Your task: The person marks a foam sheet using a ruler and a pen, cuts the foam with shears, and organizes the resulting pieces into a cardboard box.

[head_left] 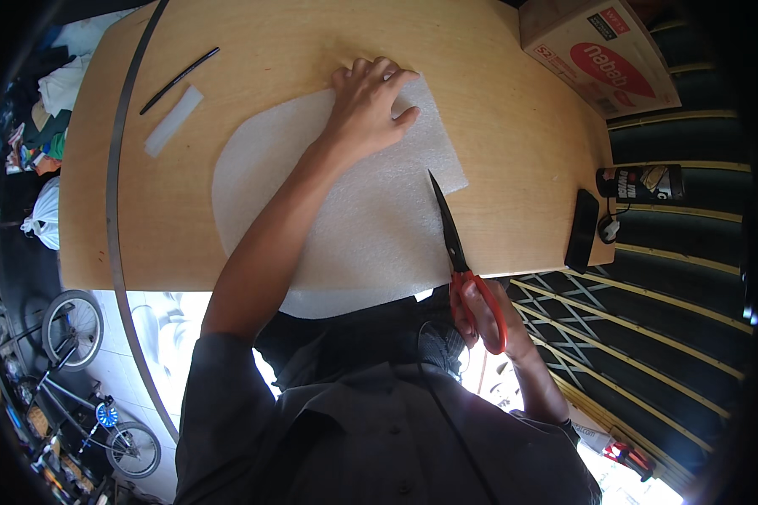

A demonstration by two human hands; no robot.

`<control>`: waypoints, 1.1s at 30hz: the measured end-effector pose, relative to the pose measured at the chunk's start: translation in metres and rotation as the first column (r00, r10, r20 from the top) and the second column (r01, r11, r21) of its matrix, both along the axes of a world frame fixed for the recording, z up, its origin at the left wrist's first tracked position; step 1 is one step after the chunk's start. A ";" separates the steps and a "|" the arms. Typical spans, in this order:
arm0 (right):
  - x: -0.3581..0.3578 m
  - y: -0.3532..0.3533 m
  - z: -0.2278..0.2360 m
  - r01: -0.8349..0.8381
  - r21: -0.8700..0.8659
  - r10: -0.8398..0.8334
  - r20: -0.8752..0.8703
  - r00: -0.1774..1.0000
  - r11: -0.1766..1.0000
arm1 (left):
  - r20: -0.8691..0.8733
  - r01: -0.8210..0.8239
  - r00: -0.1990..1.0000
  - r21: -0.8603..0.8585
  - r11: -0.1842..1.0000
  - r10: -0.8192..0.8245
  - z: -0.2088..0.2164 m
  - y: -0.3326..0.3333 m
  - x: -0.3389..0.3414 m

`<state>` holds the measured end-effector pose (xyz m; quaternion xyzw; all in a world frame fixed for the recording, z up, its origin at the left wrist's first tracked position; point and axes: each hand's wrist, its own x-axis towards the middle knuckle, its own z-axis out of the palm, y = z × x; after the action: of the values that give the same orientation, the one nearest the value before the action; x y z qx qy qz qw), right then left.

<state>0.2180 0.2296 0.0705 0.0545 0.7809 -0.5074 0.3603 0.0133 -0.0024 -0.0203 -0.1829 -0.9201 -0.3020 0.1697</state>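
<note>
A thin white foam sheet [345, 227] lies on the wooden table, with a rounded left side and a squarer corner at the far right. Its near part hangs over the table's front edge. My left hand [369, 105] rests on the sheet's far part, thumb and fingers apart and slightly bent, pressing it down. At the sheet's right edge, my right hand [472, 311] grips a pair of scissors [453, 244] by the red handles. The dark blades look closed together, with the tip pointing away from me beside a notch in the sheet's edge.
A black pen [179, 81] and a small white strip [173, 120] lie on the table's left. A cardboard box [602, 59] stands at the far right. Near the right edge are a black can [640, 181], a dark phone-like slab [582, 230] and a charger [610, 227]. A bicycle [84, 396] stands at lower left.
</note>
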 end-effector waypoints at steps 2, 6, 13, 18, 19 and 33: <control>0.000 -0.001 0.001 0.015 0.011 -0.015 0.022 1.000 1.000 | 0.000 -0.001 1.000 0.003 1.000 0.001 -0.001 0.000 -0.001; 0.001 -0.002 0.003 -0.011 0.053 0.013 -0.039 0.999 0.999 | -0.018 -0.002 1.000 0.004 1.000 0.003 -0.002 0.000 -0.002; 0.003 -0.004 0.001 -0.014 0.099 0.025 -0.111 0.994 0.995 | -0.004 -0.010 1.000 -0.008 1.000 0.010 -0.002 0.000 -0.002; 0.007 -0.003 -0.005 -0.006 0.046 0.010 -0.092 0.996 0.999 | -0.016 -0.009 1.000 -0.016 1.000 0.009 -0.003 0.000 -0.003; 0.006 -0.002 -0.006 -0.037 0.007 0.038 -0.103 0.994 0.999 | -0.016 -0.009 1.000 -0.016 1.000 0.009 -0.004 0.000 -0.003; -0.015 -0.004 0.014 -0.061 -0.130 0.068 0.051 0.996 0.990 | -0.031 -0.015 0.999 -0.020 1.000 0.014 -0.004 0.001 -0.001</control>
<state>0.2032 0.2258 0.0842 0.0201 0.7376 -0.5430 0.4008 0.0124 -0.0016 -0.0248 -0.1828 -0.9217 -0.2884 0.1843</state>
